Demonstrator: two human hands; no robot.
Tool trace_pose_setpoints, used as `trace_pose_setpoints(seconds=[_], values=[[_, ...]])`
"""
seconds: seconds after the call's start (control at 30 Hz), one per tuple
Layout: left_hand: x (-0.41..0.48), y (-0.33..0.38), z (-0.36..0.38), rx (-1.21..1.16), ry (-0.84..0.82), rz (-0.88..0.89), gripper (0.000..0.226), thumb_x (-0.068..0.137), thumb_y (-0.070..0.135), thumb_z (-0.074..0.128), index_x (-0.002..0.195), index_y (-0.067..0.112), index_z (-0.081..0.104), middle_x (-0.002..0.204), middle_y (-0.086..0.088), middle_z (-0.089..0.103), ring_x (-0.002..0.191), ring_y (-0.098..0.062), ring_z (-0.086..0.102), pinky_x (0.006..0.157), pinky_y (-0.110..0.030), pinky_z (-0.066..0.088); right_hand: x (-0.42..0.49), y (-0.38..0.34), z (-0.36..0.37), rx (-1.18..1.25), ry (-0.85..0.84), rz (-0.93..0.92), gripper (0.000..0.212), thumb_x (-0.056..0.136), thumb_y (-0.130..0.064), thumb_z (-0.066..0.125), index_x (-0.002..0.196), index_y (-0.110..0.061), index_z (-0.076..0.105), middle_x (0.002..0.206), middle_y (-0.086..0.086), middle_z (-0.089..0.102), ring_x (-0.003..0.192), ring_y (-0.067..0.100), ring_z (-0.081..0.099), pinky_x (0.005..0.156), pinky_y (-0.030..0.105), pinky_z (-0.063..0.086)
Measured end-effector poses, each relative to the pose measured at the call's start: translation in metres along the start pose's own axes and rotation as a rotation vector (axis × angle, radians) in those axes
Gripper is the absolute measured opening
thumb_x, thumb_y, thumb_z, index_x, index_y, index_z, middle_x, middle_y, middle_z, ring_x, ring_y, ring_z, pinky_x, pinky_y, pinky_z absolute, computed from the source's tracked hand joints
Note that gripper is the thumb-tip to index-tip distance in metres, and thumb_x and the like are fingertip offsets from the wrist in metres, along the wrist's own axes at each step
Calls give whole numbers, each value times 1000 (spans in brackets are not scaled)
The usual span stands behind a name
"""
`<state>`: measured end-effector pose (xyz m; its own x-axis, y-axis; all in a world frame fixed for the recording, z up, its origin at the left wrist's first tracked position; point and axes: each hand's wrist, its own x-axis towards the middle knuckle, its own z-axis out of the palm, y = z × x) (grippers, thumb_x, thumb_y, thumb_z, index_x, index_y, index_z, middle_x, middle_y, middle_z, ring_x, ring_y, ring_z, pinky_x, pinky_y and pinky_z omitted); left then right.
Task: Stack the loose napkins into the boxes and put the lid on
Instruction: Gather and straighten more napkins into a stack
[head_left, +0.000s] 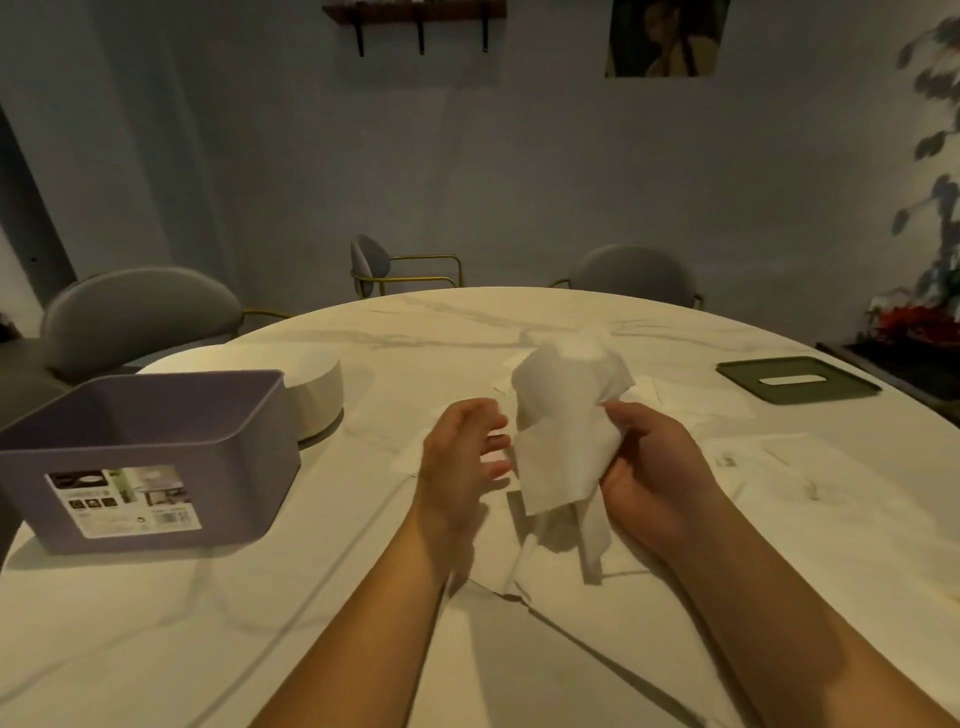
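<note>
My right hand (657, 467) grips a crumpled white napkin (566, 415) and holds it up above the marble table (208, 623). My left hand (462, 457) hovers just left of the napkin with fingers spread and relaxed, holding nothing. More loose white napkins (769, 467) lie flat on the table under and to the right of my hands. An open purple box (156, 452) with a label on its side stands at the left. A dark green lid (797, 382) with a slot lies flat at the far right.
A white round container (317, 395) stands behind the purple box. Grey chairs (135, 312) ring the table's far side. A plant with red flowers (919, 312) is at the right edge.
</note>
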<state>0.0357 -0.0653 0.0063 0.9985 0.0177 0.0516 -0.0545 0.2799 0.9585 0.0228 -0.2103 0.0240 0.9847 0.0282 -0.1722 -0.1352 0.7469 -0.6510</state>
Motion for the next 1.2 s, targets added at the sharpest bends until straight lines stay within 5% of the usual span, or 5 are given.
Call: trace_pose_setpoints(seconds=[0.23,0.57,0.97,1.07,1.2], values=[[5,-11,4,-65,-230,-25,65,69,19,78,127,26,49,117,-7,66,104,-31,65,83,-52,55,-6,-1,6,-129,-71,28,34,82,-42,59,101,-14,65,104,17,71,102,35,65,92,53,49],[2,-11,4,151,-172,169,51,77,14,75,113,37,49,109,7,62,89,-9,65,65,-24,56,-3,-1,1,-554,93,-49,21,84,-16,66,103,-14,57,96,17,67,80,33,66,53,43,57],[-2,-2,16,-55,125,59,17,99,36,44,97,26,58,100,7,61,96,-17,58,80,-32,44,-5,-28,3,-690,477,-642,23,92,-27,59,113,-30,49,103,-9,53,98,18,55,90,39,52],[-6,1,22,-318,-75,-119,40,97,45,40,104,12,61,104,-11,69,89,-23,67,76,-31,54,-11,-12,8,-864,196,-780,22,93,-5,56,93,-26,63,84,-15,60,81,0,61,68,14,56],[-14,6,16,-639,-214,-265,66,85,61,44,111,2,63,101,-18,70,89,-29,68,90,-38,51,-10,9,5,-1362,-245,-753,41,83,2,61,101,-33,69,121,-19,60,122,2,47,109,40,39]])
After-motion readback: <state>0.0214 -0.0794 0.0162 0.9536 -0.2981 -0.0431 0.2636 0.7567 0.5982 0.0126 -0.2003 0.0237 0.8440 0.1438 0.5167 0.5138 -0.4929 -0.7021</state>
